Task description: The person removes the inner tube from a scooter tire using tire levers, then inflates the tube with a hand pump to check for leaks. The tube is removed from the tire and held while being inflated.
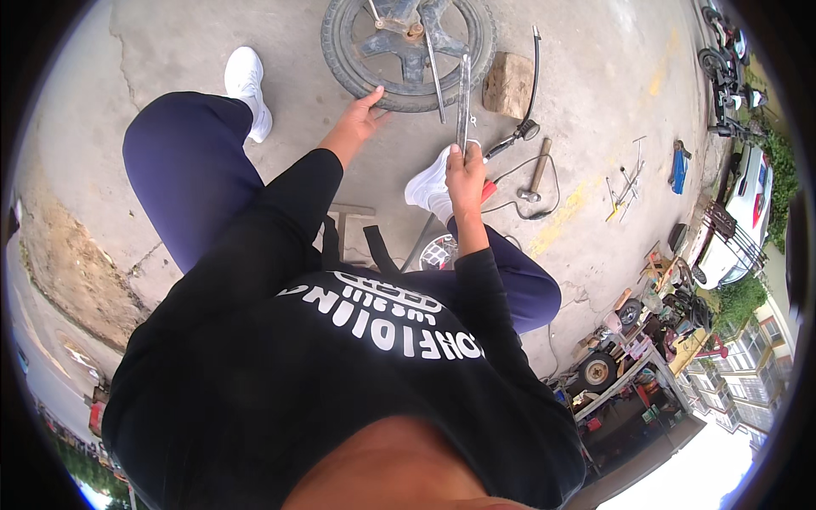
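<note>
Round dark-spoked metal wheel [414, 72] with black rubber tyre [412, 103] in front of person, long flat silver metal bar [463, 102] with right hand [465, 174] clamped round its lower end, left hand [361, 116] part-open, thumb against tyre's near edge.

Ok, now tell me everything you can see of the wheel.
The wheel has a black, rubber-looking tyre and broad, dusty grey spokes around a rusty brown hub. Its top is cut off by the picture's edge. The left hand touches the tyre's lower edge; a thin metal rod crosses the wheel in view, contact unclear. A wooden block sits to its right. Whether the wheel lies flat or tilts is hard to tell.
</note>
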The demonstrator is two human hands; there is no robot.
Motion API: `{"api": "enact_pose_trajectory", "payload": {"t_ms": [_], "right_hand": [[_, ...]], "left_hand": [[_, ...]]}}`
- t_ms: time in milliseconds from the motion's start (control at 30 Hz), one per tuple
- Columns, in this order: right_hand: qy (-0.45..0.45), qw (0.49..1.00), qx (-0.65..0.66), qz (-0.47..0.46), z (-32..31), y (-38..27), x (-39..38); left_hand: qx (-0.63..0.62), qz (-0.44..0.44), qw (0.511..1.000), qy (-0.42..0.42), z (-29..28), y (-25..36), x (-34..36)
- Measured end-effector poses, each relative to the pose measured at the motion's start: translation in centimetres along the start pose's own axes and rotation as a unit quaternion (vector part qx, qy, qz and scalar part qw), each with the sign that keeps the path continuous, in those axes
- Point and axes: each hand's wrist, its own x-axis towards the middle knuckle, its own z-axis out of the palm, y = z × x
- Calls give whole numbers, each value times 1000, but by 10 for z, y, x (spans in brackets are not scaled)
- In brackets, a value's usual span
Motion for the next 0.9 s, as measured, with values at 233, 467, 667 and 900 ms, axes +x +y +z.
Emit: {"api": "enact_pose_trajectory", "payload": {"t_ms": [233,467,667,900], "right_hand": [[-127,940,256,186,29,0,-61],[-196,934,219,203,52,-4,-70],[-140,950,151,235,59,-21,-83],[-83,968,134,196,64,-30,-95]], "left_hand": [[-55,62,994,73,12,37,-2],[-27,68,997,27,-1,41,8],[-24,23,999,18,-2,40,8],[-30,65,997,-1,-8,25,16]]}}
